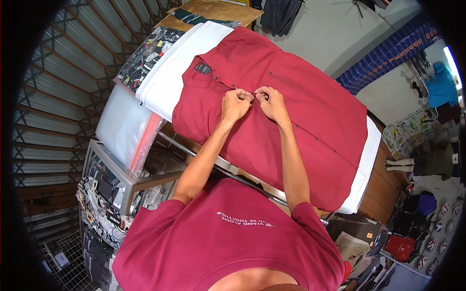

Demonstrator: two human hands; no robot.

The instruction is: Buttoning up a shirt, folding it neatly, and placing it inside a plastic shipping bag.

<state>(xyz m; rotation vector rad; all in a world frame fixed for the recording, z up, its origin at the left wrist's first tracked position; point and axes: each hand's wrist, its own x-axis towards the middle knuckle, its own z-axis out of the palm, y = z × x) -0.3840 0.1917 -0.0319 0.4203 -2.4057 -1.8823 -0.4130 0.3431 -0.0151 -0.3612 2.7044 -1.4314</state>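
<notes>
A dark red button-up shirt (313, 94) is spread front side up before me, its collar (194, 74) towards the upper left. At the front placket, my left hand (236, 105) pinches the fabric edge between thumb and fingertips. Close beside it, my right hand (271, 104) grips the same edge, and a small gap parts the two hands. Any button between the fingertips is hidden. Near the collar, dark buttons (233, 86) show along the placket; more buttons (316, 138) run down its lower part. Beneath the shirt, a white sheet-like surface (160, 87) sticks out at both ends.
A metal rail (174, 142) runs along the near table edge. To the left stand a stack of clear plastic sleeves (123, 120) and a glass display case (105, 174). A wooden board (225, 12) lies beyond. Footballs and bags (400, 247) are at lower right.
</notes>
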